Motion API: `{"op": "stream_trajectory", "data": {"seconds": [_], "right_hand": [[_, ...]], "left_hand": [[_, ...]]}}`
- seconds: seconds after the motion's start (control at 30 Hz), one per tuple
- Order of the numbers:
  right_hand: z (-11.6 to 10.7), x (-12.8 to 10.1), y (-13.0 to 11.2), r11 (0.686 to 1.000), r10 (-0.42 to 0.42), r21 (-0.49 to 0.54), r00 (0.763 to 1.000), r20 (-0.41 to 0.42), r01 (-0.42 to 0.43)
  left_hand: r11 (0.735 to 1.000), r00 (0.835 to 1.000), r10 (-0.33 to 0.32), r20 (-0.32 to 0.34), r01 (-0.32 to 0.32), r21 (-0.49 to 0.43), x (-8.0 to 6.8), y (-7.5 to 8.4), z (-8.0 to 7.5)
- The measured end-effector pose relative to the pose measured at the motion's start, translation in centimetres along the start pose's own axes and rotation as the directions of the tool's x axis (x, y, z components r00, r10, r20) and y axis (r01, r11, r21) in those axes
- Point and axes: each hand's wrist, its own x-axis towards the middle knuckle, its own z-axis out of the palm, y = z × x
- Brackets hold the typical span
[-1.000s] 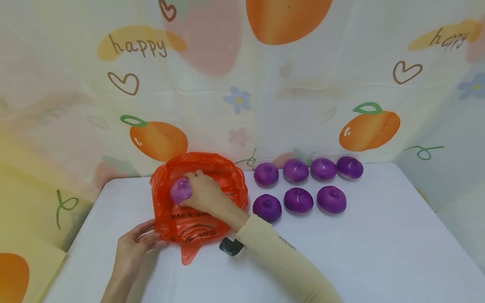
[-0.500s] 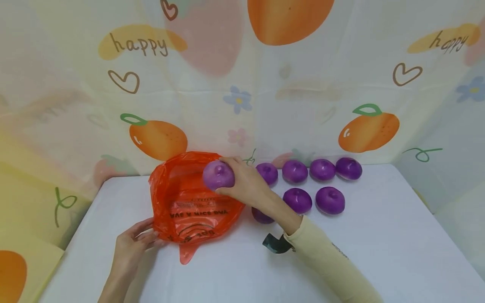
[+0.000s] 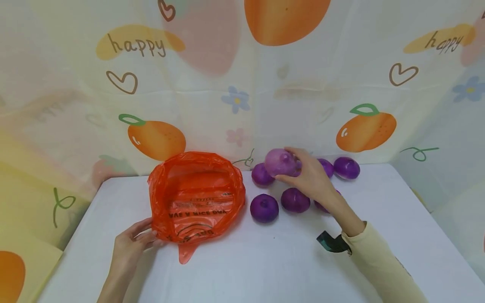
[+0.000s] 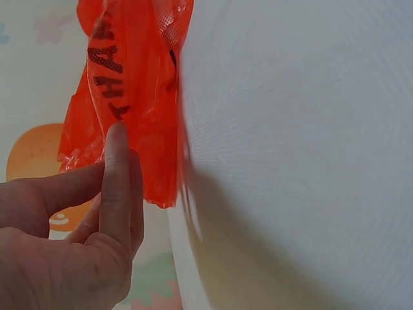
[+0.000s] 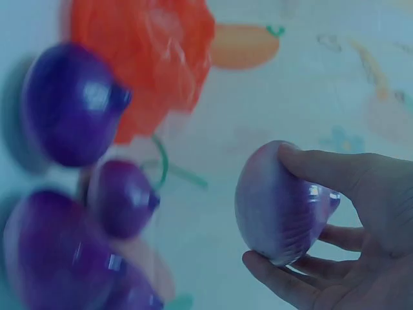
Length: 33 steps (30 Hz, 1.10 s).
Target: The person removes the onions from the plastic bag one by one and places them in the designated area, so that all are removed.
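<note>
Out of the orange bag (image 3: 195, 198) comes the purple onion (image 3: 279, 162), carried rightward and now hovering above the other onions (image 3: 264, 208) on the surface (image 3: 288, 261). Right hand (image 3: 308, 176) cups it, fingers curled around its glossy, firm, likely slippery sides — a wide grip suits it. Left hand (image 3: 130, 248) pinches the thin, limp bag's near rim.

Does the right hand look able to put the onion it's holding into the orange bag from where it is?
Probably yes: the right hand holds the purple onion above the table, and the orange bag lies open-mouthed with nothing between.
</note>
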Motion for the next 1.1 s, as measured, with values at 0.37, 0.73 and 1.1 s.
{"op": "stream_trajectory", "data": {"seconds": [0.37,0.73,1.1], "right_hand": [[-3.9,-3.1,5.5,0.995,0.07,-0.066,0.993,-0.096,-0.077],[-7.4,-6.8,10.5,0.968,0.217,-0.09,0.962,-0.166,-0.234],[-7.0,-9.3,16.2,0.929,0.327,-0.148,0.939,-0.103,-0.34]], "left_hand": [[1.0,1.0,0.016,-0.013,-0.016,-0.01,0.2,-0.1,0.1],[1.0,1.0,0.019,-0.024,-0.018,0.013,-0.2,0.1,0.2],[0.999,0.999,0.049,-0.007,-0.049,-0.02,0.0,0.0,0.0]]}}
